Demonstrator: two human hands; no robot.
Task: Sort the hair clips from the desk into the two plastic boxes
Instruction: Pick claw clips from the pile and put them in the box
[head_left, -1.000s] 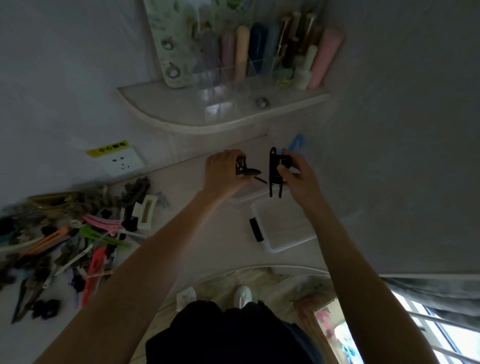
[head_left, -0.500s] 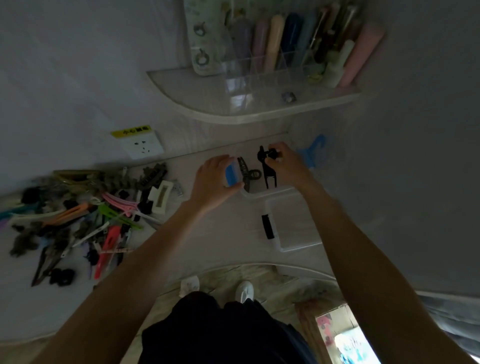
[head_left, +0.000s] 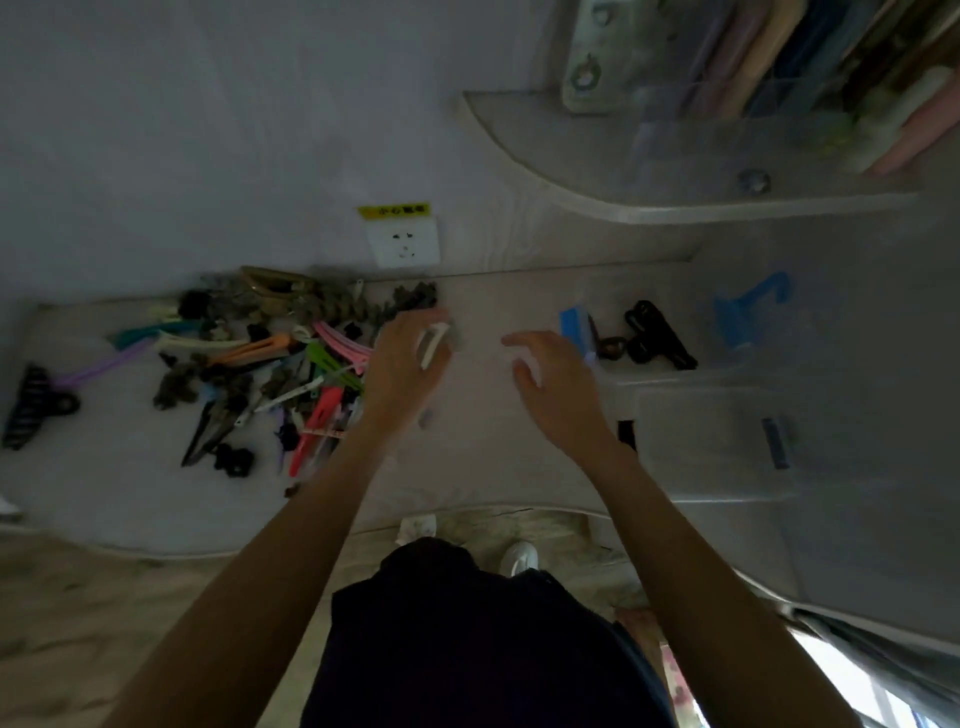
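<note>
Two bare forearms reach up from the near edge of the worktop (head_left: 467, 467), over dark clothing and a white shoe on the floor; taking the wall socket (head_left: 402, 244) as the landmark, the nearer plastic box (head_left: 711, 447) lies well to its right and closest to the person, clear-walled, with a black latch on its left end and a blue one on its right (nothing can be made out inside it); just beyond it sits the farther plastic box (head_left: 670, 371), holding a black claw clip (head_left: 657, 335) and a small dark brown clip (head_left: 608, 347), a blue latch at its left end. The right hand (head_left: 556, 379) hovers below and right of the socket, just left of that farther box, fingers spread wide and holding nothing; the left hand (head_left: 410, 364) sits almost straight below the socket, its grip curled around a white clip (head_left: 434, 343), though blur hides how firmly. Left of the socket and below it, the pile of hair clips (head_left: 249, 364) spreads over the worktop: pink, orange, green, purple and black pieces tangled together; a striped black claw clip (head_left: 34, 410) lies apart at the far left. Farthest, up and right of the socket, a curved shelf (head_left: 597, 182) carries blurred bottles.
</note>
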